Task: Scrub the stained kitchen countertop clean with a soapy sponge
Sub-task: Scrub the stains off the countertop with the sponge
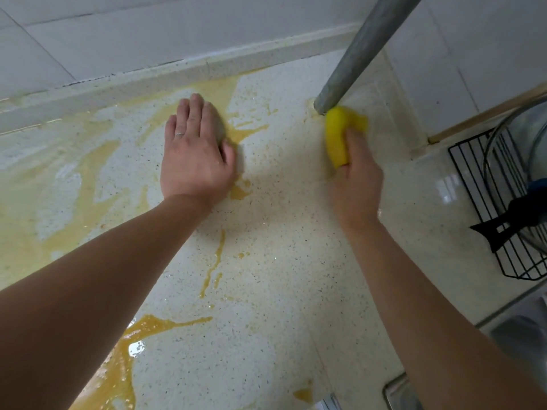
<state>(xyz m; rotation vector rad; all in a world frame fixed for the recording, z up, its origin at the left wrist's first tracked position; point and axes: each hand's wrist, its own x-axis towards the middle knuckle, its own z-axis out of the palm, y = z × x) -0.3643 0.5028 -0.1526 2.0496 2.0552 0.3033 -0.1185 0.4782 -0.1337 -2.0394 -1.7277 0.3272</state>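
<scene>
1. At the foot of the grey pipe [355, 54], the right hand [355, 184] grips the yellow sponge [337, 134], with its fingers curled around it, pressing it on the surface [281, 291].
2. The long axis of the sponge runs about twelve to six o'clock.
3. The left hand [195, 155] lies flat with straight fingers and holds nothing.
4. The orange stains [154, 322] lie toward nine and seven o'clock from the sponge, nearer the left hand; I think the sponge must go that way.
</scene>
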